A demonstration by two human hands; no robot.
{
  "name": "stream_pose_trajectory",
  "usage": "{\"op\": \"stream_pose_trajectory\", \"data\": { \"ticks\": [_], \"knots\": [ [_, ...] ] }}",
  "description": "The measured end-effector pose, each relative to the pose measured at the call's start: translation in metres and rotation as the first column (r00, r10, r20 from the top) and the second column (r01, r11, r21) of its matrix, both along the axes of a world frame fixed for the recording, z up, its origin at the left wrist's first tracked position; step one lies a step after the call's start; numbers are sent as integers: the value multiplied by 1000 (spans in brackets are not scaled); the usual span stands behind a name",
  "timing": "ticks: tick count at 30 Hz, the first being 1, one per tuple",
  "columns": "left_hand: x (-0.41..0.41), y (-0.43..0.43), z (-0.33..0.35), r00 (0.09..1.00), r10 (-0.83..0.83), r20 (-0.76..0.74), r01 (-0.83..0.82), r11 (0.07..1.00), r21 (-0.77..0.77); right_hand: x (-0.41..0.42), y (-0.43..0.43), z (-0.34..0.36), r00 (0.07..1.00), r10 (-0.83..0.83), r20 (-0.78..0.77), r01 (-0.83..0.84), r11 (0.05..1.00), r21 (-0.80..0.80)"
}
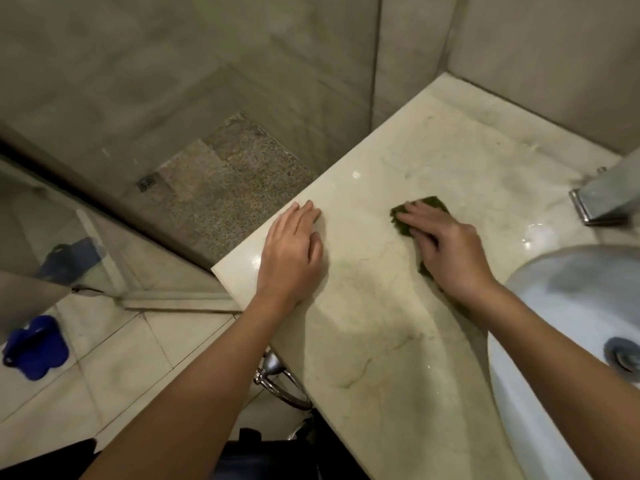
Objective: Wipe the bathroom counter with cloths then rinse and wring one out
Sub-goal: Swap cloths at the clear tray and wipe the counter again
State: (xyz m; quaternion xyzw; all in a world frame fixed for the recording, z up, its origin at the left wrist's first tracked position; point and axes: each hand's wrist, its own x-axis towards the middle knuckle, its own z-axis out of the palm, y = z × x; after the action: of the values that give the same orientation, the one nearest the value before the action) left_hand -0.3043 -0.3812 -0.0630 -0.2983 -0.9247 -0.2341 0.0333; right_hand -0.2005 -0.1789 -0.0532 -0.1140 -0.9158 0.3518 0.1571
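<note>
A dark green cloth [431, 203], nubbly and crumpled at its edges, lies flat on the counter [381, 323] left of the basin. The right hand [446, 244] covers most of it: the fingers are straight and close together, pressing the cloth against the stone rather than pinching it, so only the far corner and a strip by the wrist show. The left hand [292, 247] rests palm down on bare stone near the counter's left edge, fingers straight and slightly spread, well apart from the cloth.

The counter is a glossy cream marble slab with faint brown veins and small wet highlights. An oval white basin [561, 306], smooth and shiny, is set into it on the right, with a round metal drain [623, 355] at its bottom. A squared chrome tap [602, 199] juts in above the basin.

Left of the counter stands a clear glass shower panel [104, 98]; behind it is speckled granite flooring [225, 188] with a small square drain [148, 183]. A curved chrome ring [277, 379] hangs below the counter's edge. On the pale floor tiles [121, 358] lies a lobed blue object [34, 348].
</note>
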Motion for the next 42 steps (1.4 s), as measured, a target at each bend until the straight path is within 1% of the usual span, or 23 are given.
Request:
{"op": "stream_pose_trajectory", "data": {
  "ticks": [3, 5, 7, 10, 11, 12, 13, 15, 16, 18, 20, 23, 24, 25, 26, 29, 31, 33, 35, 37, 39, 41, 42],
  "knots": [
    [1, -2, 1, 1000, -11, -10, 11, 1000, 0, 43, -34, -4, 968, 248, 28, -248, 969, -6],
    [2, -3, 2, 1000, -8, -7, 8, 1000, -11, 74, -28, 0, 941, 334, 47, -333, 942, -30],
    [2, -1, 3, 1000, -1, -1, 1, 1000, -16, 72, 7, 4, 963, 268, 31, -268, 963, -14],
    [2, 1, 3, 1000, 7, 8, -7, 999, -33, 29, 47, 2, 999, -37, 11, 37, 999, 14],
    [2, 2, 3, 1000, 14, 12, -14, 999, -41, 15, 42, 1, 997, -72, 9, 72, 997, 11],
    [2, 2, 2, 1000, 19, 16, -18, 999, -48, 8, 29, 0, 998, -57, 7, 57, 998, -5],
    [2, 2, 3, 1000, 19, 20, -18, 998, -53, 11, 11, -1, 1000, 11, 2, -11, 1000, -10],
    [4, 1, 4, 1000, 13, 24, -11, 998, -61, 41, -22, -3, 977, 212, -1, -212, 977, 3],
    [5, 1, 4, 1000, 12, 27, -10, 998, -62, 61, -29, -3, 960, 278, 9, -278, 960, -8],
    [5, 1, 5, 999, 20, 31, -18, 998, -60, 83, -18, -2, 948, 317, 17, -315, 947, -56],
    [4, 2, 4, 999, 26, 30, -24, 998, -57, 76, 14, -1, 973, 228, 19, -228, 973, -42],
    [3, 3, 4, 999, 33, 38, -31, 998, -47, 32, 47, 0, 998, -65, 16, 66, 997, -33],
    [3, 3, 4, 998, 37, 41, -35, 998, -46, 19, 43, 1, 994, -110, 24, 111, 993, -32],
    [3, 3, 4, 998, 38, 42, -36, 998, -49, 13, 33, 2, 994, -107, 33, 108, 994, -30],
    [4, 2, 4, 999, 34, 39, -32, 998, -56, 15, 20, 2, 998, -48, 27, 49, 999, -13],
    [1, -1, 7, 1000, -2, 21, 4, 996, -91, 50, -12, 3, 969, 245, 22, -246, 969, 17],
    [-7, -2, 12, 1000, -28, 12, 30, 994, -109, 65, -1, 3, 951, 307, 32, -307, 952, -14],
    [-21, 0, 17, 999, -39, 8, 40, 992, -118, 57, 23, 1, 966, 256, 35, -255, 967, -17],
    [-37, 2, 18, 1000, -18, 23, 21, 990, -136, 34, 43, 1, 991, 129, 32, -129, 992, 5],
    [-48, 5, 16, 996, 13, 91, 3, 986, -169, 3, 54, 1, 1000, 4, 30, -5, 999, 37],
    [-52, 6, 13, 983, 60, 171, -28, 982, -186, -29, 51, -2, 996, -73, 46, 70, 996, 58],
    [-53, 8, 13, 974, 105, 199, -77, 986, -145, -52, 30, -1, 998, -60, 27, 58, 996, 64],
    [-53, 8, 13, 976, 108, 191, -85, 988, -126, -56, 12, 1, 1000, -11, 12, 10, 998, 57]
  ]
}}
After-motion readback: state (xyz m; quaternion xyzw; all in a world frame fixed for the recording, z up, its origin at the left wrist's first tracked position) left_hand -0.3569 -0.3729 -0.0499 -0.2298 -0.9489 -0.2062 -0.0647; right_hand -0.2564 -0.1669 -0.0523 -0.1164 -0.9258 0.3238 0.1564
